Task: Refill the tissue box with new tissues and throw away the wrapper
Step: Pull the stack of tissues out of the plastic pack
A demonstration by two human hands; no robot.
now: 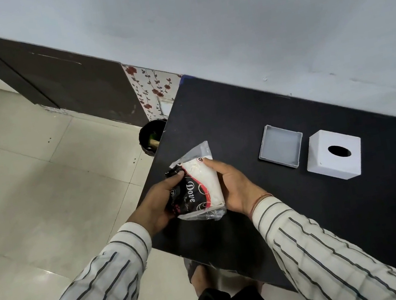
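Tiles of pale floor [28,193] spread to the left of a black table [237,106] that stands against a grey wall [222,20]. A dark round bin [149,138] sits on the floor just beside the table's far left corner, partly hidden by the table edge; something tan lies inside it, too small to identify. Behind it a strip of red-flowered paper [149,87] runs along a dark panel [71,87].

On the table, well to the right of the hands, a shallow grey tray [264,150] lies open side up with nothing in it. Just beside it stands a white tissue box cover [325,162], its oval hole facing up and dark inside.

Over the table's near left edge, both hands hold a tissue pack [195,189] in a black, red and clear wrapper. The left hand [156,206] wraps around its dark side, thumb pressed on top. The right hand [234,185] cups the white side, fingers curled against it. Striped sleeves [327,254] cover both forearms.
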